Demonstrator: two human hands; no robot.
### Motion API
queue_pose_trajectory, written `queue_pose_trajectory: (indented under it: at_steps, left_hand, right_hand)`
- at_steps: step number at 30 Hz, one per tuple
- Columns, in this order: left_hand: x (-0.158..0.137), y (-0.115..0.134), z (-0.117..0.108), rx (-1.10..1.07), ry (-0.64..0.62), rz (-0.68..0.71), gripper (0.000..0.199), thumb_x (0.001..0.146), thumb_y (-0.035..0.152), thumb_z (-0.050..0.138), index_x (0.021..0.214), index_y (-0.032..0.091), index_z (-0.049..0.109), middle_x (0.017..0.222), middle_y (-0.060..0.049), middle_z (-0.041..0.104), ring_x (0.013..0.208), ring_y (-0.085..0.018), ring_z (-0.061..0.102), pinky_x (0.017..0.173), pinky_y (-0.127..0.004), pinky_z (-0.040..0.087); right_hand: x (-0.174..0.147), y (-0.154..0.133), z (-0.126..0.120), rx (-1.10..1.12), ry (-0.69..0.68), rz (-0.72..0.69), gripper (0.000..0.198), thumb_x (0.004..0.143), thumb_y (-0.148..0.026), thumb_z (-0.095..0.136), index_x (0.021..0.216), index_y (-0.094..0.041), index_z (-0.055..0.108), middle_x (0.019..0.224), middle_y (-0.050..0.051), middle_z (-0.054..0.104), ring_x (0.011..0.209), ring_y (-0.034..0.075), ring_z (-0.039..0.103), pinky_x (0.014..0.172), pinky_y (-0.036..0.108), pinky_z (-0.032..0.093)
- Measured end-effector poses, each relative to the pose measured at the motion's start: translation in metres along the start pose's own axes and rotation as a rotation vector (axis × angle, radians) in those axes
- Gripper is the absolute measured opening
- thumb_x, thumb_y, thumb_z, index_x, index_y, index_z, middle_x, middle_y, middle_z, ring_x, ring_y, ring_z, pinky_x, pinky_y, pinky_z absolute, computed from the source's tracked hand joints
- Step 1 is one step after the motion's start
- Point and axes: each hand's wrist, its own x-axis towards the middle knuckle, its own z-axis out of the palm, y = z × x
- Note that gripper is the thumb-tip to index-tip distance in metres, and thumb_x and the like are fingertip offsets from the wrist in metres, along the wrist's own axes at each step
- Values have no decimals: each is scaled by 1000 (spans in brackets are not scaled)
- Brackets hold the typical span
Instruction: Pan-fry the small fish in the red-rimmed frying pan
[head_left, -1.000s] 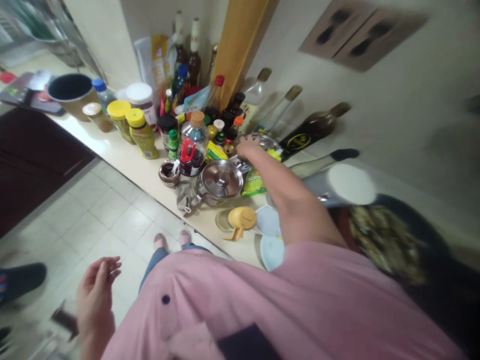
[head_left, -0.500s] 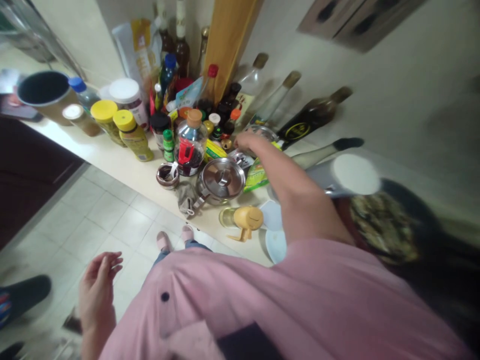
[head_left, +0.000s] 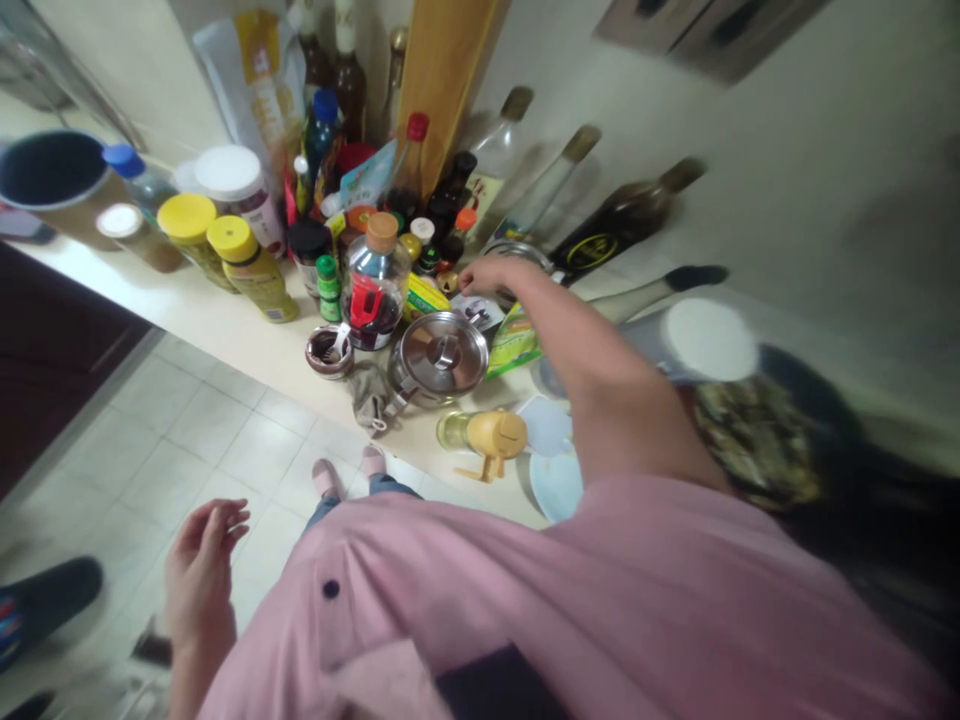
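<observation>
My right hand [head_left: 486, 274] reaches across the counter, fingers curled downward among the bottles and packets. Its fingertips are near a small gold-capped bottle [head_left: 448, 282] and a white packet [head_left: 481, 311]; what they pinch, if anything, is hidden. Close in front stands a small pot with a shiny steel lid [head_left: 427, 362]. A green and yellow bag [head_left: 513, 342] lies under my right forearm. Behind the hand is a round metal-rimmed container [head_left: 517, 256], partly covered by it. My left hand [head_left: 201, 565] hangs over the floor, fingers loosely bent and apart, with nothing in it.
A yellow-topped oil pourer [head_left: 496, 436] and a pale blue plate [head_left: 555, 485] sit near the counter's front edge. Tall bottles [head_left: 619, 235] line the wall. Yellow-lidded jars [head_left: 187, 230] stand to the left. A dark pan with food [head_left: 757, 440] is at right.
The view has shifted slightly, so the items on the left appear further left. My right hand stays low among the bottles, and my left hand hangs much as before.
</observation>
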Motion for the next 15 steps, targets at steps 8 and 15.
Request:
queue_pose_trajectory:
  at_steps: [8,15]
  left_hand:
    - [8,-8,0,-19,-43,29,32,69,39,83,87,16,69,87,-2,74,79,-13,68,69,-20,54]
    - [14,-9,1,-10,-74,49,31,70,38,82,88,16,69,88,-3,74,79,-14,69,69,-22,55]
  right_hand:
    - [-9,-4,-6,-16,-5,4,23,90,-27,62,107,-19,76,105,4,75,89,18,64,76,26,41]
    - [-34,-5,-29,8,156,126,21,90,-22,62,103,-15,76,107,8,74,99,22,64,85,32,44]
